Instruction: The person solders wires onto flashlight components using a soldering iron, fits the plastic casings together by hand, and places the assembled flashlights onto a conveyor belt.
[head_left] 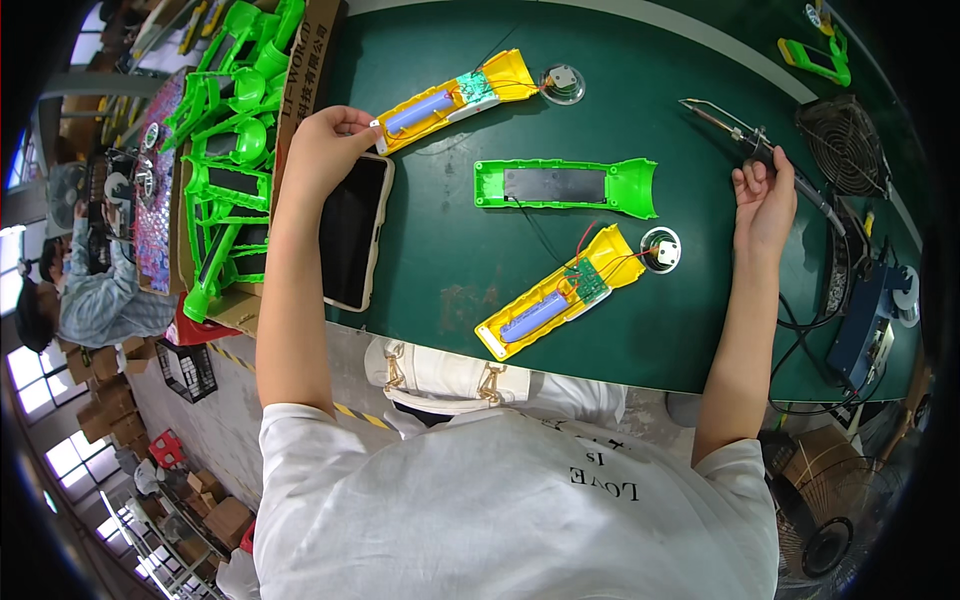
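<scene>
My left hand [338, 140] pinches the narrow end of a yellow flashlight half-shell [435, 112]. A blue-purple battery cell and a green circuit board sit inside, with wires to a round clear lamp head [562, 84]. My right hand [765, 205], palm up with fingers curled, is closed at the black handle of a soldering iron [735, 128]; its thin metal tip points to the far left. Between the hands lies a green half-shell [560, 187] with a dark inner panel. Nearer me rests a second yellow half-shell [560, 300], wired to another round lamp head [660, 250].
A cardboard box [305, 80] full of green shells stands at the left. A dark-screened phone [352, 235] lies beside my left forearm. At the right are a small black fan [843, 145], a blue soldering station [862, 325] and cables. A person [105, 290] sits farther left.
</scene>
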